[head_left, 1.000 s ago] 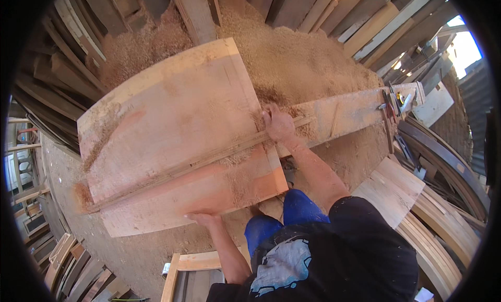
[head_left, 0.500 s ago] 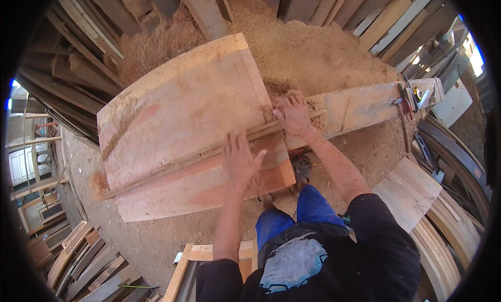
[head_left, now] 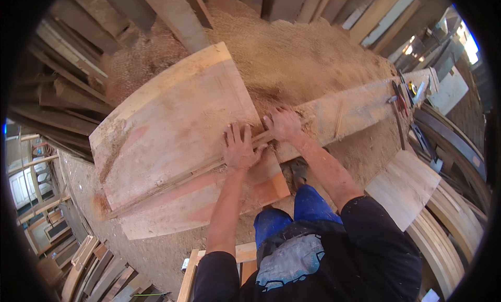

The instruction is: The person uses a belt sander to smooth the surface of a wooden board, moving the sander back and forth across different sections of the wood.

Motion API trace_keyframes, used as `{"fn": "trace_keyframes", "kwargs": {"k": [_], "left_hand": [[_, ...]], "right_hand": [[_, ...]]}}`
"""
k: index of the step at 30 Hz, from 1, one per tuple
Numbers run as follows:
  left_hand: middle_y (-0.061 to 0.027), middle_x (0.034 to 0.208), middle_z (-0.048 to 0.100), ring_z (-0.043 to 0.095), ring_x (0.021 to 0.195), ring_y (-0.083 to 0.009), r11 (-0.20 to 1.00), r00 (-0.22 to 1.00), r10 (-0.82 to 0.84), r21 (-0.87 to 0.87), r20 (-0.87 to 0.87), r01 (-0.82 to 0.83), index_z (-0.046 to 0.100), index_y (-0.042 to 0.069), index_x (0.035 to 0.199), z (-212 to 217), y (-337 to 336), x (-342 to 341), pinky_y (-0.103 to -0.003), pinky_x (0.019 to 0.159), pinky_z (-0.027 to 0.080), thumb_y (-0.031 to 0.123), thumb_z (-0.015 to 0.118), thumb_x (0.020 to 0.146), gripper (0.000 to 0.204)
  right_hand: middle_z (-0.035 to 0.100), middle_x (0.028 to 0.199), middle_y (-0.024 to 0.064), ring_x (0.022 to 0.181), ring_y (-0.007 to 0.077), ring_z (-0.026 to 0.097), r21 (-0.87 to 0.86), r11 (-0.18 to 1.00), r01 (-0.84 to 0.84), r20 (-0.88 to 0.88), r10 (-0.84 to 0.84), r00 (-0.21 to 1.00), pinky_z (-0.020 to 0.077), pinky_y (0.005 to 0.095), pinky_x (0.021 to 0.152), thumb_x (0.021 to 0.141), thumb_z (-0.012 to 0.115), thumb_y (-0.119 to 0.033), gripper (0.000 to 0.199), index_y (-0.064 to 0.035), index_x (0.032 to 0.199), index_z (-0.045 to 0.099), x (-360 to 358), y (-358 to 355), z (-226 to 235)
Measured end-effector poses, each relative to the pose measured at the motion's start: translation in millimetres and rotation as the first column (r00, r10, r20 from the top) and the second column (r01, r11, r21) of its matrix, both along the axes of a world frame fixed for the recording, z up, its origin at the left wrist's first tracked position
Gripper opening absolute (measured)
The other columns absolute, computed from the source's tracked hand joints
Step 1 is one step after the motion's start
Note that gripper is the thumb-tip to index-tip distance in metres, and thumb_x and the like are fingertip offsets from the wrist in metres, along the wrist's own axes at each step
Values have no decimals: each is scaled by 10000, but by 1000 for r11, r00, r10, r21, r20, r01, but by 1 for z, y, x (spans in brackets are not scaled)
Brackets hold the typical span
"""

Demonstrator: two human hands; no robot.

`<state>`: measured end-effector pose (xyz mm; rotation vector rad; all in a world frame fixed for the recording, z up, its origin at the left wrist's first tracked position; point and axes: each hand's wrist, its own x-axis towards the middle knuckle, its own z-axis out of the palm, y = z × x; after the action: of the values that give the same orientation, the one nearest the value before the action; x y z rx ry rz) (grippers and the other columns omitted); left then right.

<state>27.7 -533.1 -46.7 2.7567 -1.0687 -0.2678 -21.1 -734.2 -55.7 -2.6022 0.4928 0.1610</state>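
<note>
- a thin wooden strip lies across the wide board, its long axis slanting from the lower left of the frame up to the centre.
- the right hand is nearer the strip's upper right end, fingers bent over it; whether they grasp it, one cannot tell.
- the left hand lies palm down across the strip, just beside the right, its fingers spread and gripping nothing.
- most of the strip's length runs away to the left of both hands.
- the table stretches toward the upper right.
</note>
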Motion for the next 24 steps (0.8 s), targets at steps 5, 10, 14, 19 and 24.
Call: {"fn": "trace_keyframes", "kwargs": {"k": [5,10,14,19,24], "left_hand": [[-215,1541,449,361,1473,-397,998,986,18,-59,-167,-28,533,101,1478,24,9,15,-561,1221,258,642,735,814,880],[-333,1647,211,173,1539,-509,855,985,168,-502,31,-130,325,30,1583,15,47,-31,-594,1262,135,593,681,880,969],[-314,1656,215,168,1552,-484,858,956,256,-422,-142,-292,338,50,1585,4,140,-97,-626,1251,122,562,585,951,851],[-274,1680,225,142,1577,-437,772,758,622,6,196,-635,344,23,1593,-13,357,-135,-587,1265,57,494,523,985,790],[-305,1661,238,159,1558,-477,250,323,915,288,240,-924,358,-24,1565,29,469,-92,-641,1246,64,490,519,993,786]], "right_hand": [[707,1047,276,985,449,698,16,999,-36,-176,38,984,557,566,841,1040,507,-422,422,-56,1203,639,16,6,-7],[716,1118,235,1051,457,673,-35,999,15,89,-12,996,519,553,899,1037,528,-385,419,-40,1245,643,14,9,-7],[650,1263,256,1194,451,593,-69,997,32,84,-26,996,455,534,998,1037,521,-355,414,-14,1246,631,7,6,-12],[449,1549,213,1435,422,386,-250,947,204,41,-200,979,300,505,1190,1030,520,-351,514,-32,1433,532,-23,51,3],[485,1515,224,1393,426,446,-364,885,291,198,-231,952,355,519,1159,1061,515,-328,484,6,1409,553,-144,40,-9]]}}
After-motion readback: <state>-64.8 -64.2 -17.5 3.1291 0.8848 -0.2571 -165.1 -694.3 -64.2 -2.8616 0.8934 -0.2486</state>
